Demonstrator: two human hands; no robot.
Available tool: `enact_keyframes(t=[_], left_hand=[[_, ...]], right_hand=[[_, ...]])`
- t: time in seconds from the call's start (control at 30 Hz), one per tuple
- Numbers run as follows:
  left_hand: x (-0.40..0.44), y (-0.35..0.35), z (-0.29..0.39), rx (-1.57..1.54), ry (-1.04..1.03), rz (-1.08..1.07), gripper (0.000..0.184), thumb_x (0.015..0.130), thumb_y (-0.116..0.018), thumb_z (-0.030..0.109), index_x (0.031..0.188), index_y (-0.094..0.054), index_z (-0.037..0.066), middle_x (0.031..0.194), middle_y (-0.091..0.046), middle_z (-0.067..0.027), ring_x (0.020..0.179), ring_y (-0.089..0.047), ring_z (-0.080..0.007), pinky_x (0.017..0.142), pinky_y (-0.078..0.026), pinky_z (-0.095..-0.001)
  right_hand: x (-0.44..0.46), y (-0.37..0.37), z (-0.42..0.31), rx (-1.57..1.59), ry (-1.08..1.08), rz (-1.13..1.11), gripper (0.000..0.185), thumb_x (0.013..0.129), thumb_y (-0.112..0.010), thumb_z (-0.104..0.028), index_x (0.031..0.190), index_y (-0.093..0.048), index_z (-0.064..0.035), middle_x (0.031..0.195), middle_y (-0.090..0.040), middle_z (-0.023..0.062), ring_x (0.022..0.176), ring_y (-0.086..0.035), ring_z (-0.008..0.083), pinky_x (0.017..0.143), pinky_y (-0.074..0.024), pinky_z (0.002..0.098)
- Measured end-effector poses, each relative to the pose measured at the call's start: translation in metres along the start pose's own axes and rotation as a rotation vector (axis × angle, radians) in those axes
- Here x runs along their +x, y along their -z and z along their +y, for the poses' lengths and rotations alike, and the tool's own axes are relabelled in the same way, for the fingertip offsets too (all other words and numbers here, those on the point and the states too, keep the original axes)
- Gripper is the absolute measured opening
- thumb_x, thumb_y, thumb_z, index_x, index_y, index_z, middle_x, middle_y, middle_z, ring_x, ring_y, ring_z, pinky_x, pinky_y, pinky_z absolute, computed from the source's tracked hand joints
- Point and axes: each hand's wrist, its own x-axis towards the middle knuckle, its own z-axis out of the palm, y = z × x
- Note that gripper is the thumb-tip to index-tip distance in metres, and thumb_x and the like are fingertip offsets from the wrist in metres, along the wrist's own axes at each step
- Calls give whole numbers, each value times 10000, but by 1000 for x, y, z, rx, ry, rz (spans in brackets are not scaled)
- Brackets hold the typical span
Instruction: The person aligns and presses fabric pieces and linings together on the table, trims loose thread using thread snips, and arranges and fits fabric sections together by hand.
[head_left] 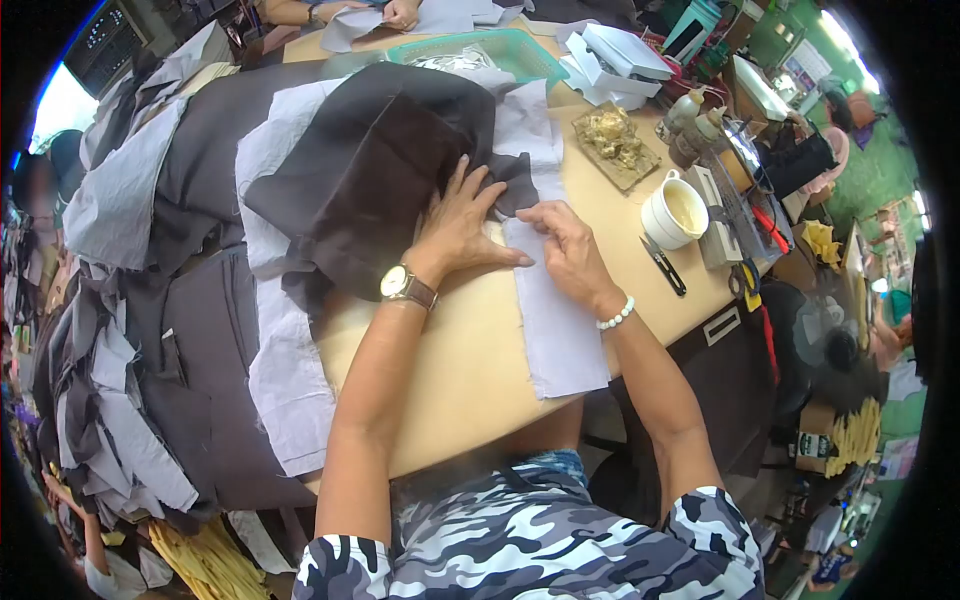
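Note:
A large dark brown cloth piece point(390, 130) lies bunched over pale lilac fabric on the table. My left hand point(460, 225), with a watch on the wrist, rests on this brown cloth, its fingers spread and the thumb reaching right. My right hand point(565, 250), wearing a beaded bracelet, is closed with its fingertips pinching at the right corner of the brown cloth. Beneath that hand a pale lilac fabric strip point(560, 350) runs down to the table's front edge. Whatever lies between the right fingertips is mostly hidden.
Stacked dark fabric point(190, 350) covers the left side. On the right are a white cup point(673, 212), black thread snips point(664, 265) and a tray with a yellowish lump point(614, 145). A green basket point(545, 62) stands at the back, near another person's hands point(400, 14).

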Motion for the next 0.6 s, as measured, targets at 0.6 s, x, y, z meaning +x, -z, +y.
enact_keyframes(t=[0.6], left_hand=[[-2,2,3,3,3,-75,1186,435,-760,712,1376,-385,96,1475,-249,-171,1409,-48,-364,1063,-184,-635]], right_hand=[[9,5,16,-304,266,-183,397,758,-490,22,1095,-652,-111,985,-554,121,913,-559,298,811,-464,373]])
